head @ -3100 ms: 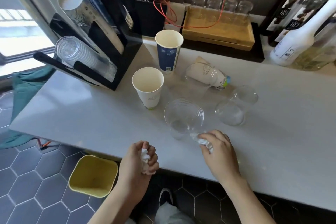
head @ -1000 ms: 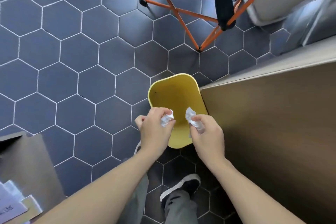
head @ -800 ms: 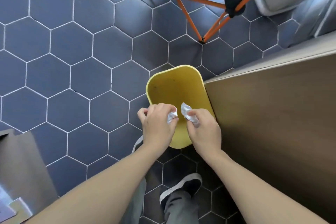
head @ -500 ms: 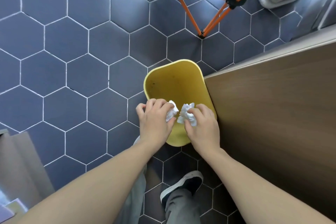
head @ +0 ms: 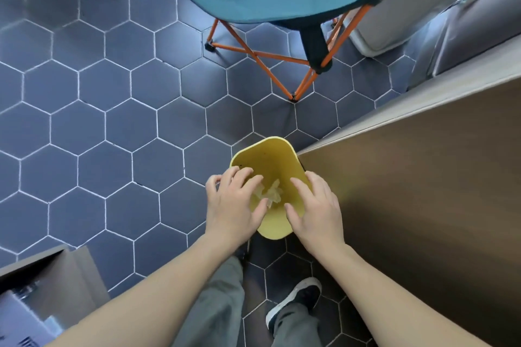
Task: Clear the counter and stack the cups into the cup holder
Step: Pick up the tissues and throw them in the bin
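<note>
Paper wads [head: 270, 192] lie inside the yellow bin [head: 275, 229]; left hand [head: 232, 205] and right hand [head: 315, 210] hover above, fingers spread, empty. Cup stacking likely remains; cups are out of view.

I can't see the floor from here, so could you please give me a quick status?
Both hands open over the yellow bin. Crumpled paper inside. Nothing blocking.

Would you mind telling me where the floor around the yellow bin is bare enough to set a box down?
The blue hexagon-tiled floor lies bare left of the yellow plastic bin, up to the orange-legged folding stool. Right of the bin the brown counter panel seems to sit close against it. Over the bin both open hands, left hand and right hand, crowd the opening above crumpled paper.
</note>
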